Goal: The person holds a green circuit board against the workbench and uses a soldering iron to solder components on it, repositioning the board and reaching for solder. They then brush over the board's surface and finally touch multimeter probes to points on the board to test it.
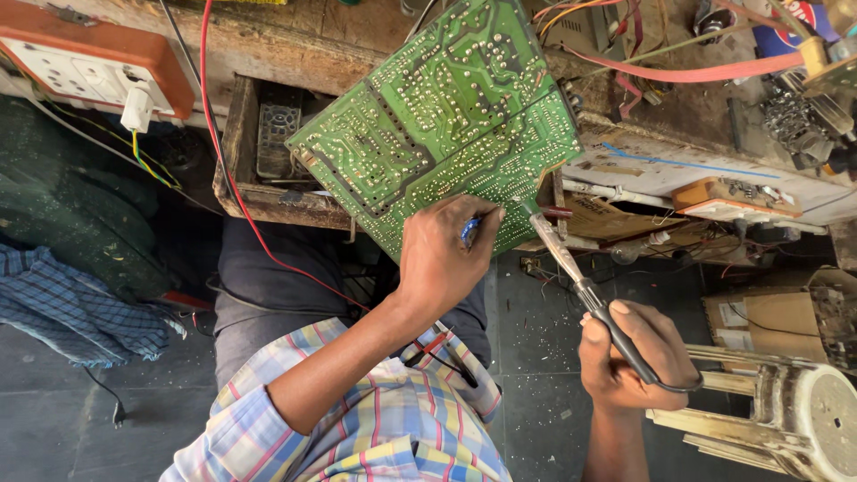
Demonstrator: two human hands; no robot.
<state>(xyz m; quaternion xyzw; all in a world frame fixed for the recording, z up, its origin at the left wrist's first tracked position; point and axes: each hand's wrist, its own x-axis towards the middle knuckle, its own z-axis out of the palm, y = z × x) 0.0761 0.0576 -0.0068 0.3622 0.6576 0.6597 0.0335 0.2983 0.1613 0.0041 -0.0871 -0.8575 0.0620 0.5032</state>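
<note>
- A large green printed circuit board (446, 120), solder side up, is propped tilted over the wooden bench's (268, 201) front edge.
- It is steadied by the left hand (442, 254), closed around a small blue object (470, 230).
- A black-handled soldering iron (580, 290) is gripped by the right hand (629, 357), its tip touching the board's lower edge.
- Soldering appears underway; a steady tip on the joint is called for next.

SURFACE: worn wooden tabletop (312, 36) along the top of view; open drawer (245, 170) set beneath it | ON IT: white-and-orange socket board (89, 62) at left; red ribbon cable (705, 71), loose wires (580, 13) and metal parts (794, 120) at right | BELOW: dark floor (54, 419); blue checked cloth (71, 303); white stool (803, 411)
</note>
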